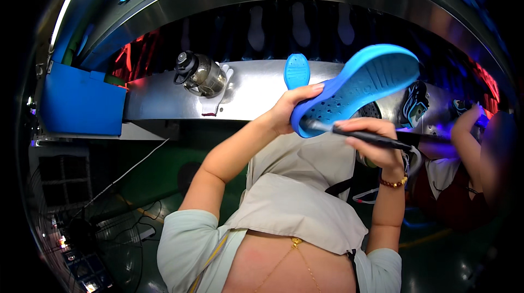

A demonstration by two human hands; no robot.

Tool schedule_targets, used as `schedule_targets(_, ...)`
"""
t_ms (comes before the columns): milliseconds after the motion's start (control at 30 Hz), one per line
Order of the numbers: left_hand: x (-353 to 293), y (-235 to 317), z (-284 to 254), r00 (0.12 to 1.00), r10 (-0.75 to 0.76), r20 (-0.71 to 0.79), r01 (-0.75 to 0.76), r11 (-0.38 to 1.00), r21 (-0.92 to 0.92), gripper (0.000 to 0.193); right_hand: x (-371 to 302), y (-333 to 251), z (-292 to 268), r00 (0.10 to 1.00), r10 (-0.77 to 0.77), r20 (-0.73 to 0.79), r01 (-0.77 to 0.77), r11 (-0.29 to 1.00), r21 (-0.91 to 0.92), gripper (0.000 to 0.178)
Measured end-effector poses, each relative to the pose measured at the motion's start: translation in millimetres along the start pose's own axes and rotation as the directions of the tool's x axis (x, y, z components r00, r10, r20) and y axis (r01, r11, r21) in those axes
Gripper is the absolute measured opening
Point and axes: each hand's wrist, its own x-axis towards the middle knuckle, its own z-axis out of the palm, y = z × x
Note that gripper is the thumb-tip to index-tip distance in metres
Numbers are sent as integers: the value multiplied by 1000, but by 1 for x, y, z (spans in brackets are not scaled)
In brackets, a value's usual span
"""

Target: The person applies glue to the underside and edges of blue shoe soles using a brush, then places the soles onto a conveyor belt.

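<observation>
A bright blue shoe sole (376,77), its hollow, dotted inner side facing up, is tilted above the bench's near edge. My left hand (286,108) grips it around the heel end, thumb over the rim. In my right hand (376,143) is a brush (363,135) with a black handle, held like a pen. Its pale tip, blurred by motion, is inside the heel of the sole; whether it touches the surface I cannot tell. A pale tube seems to run from the handle's back end beside my wrist. Behind my left hand, another blue sole (297,71) lies on the metal bench.
A dark-lidded bottle (201,74) stands by a white glove-like cloth (222,96) on the metal bench (158,99). At left is a blue box (84,99). Several soles rest on a dark conveyor behind. Rightward are patterned shoe parts (415,104) and another person's arm (466,134).
</observation>
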Motion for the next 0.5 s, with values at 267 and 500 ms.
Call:
schedule_targets(267, -4, 8, -10, 929, -368, -31, 367, 909, 196, 54, 4, -19, -21, 959, -122, 255, 133, 991, -27, 21)
schedule_targets(500, -17, 20, -6, 912, -378, -158, 410, 854, 320, 59, 0, -23, -34, 937, -11, 349, 46, 995, -92, 23)
